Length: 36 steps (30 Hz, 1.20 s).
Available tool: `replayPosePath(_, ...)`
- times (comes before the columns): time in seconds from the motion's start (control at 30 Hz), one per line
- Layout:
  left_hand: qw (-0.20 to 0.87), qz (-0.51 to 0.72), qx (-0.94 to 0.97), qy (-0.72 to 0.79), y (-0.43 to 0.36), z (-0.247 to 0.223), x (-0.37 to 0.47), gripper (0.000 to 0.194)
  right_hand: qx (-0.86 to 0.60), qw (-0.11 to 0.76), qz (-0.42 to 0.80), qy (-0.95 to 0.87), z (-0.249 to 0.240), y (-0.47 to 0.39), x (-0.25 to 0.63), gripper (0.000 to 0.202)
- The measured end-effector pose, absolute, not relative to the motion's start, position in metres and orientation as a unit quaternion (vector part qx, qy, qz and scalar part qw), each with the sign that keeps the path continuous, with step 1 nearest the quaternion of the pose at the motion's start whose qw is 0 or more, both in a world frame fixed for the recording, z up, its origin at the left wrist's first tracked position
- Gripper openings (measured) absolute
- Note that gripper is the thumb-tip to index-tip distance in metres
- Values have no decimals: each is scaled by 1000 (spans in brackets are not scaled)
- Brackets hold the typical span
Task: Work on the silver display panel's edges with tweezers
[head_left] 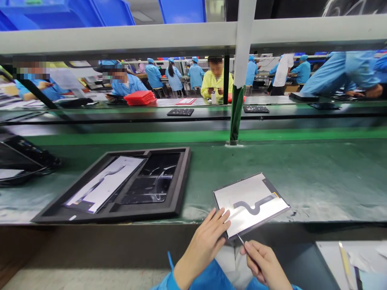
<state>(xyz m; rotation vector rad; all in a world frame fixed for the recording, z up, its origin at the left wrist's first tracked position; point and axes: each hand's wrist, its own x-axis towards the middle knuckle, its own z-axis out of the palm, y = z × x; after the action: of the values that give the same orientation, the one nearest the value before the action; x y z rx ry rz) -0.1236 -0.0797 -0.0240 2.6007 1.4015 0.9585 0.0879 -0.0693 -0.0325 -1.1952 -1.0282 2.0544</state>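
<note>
A tablet-sized display panel [242, 197] lies with its silvery back up and a dark curved flex cable [255, 210] across it. Its near corner reaches past the bench edge. My left hand [208, 237] holds the panel by its near left corner, fingers over the top and thumb low at the edge. In my right hand [263, 259] are slim metal tweezers [241, 240], pinched between thumb and fingers. Their tip meets the panel's near edge; whether it grips anything is too small to tell.
To the left sits a black foam tray [178, 201] holding another silver-backed panel [105, 183] and a glossy dark screen [154, 177]. A post [237, 108] rises at the bench's back. Beyond run a conveyor line and co-workers. Papers [359, 262] lie at lower right.
</note>
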Motion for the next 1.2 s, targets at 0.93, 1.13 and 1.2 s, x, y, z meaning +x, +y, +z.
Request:
replayPosePath(0.93, -3, 341, 828, 445, -76, -28, -125, 30, -489, 286, 711, -417, -9, -59, 109, 65)
replayPosePath(1.13, 2, 343, 826, 447, -76, -30, -126, 32, -504, 313, 692, -411, 1, -57, 112, 63)
replayPosePath(1.2, 2, 343, 826, 448, -76, -31, -126, 32, -508, 315, 686, -414, 5, -56, 114, 63)
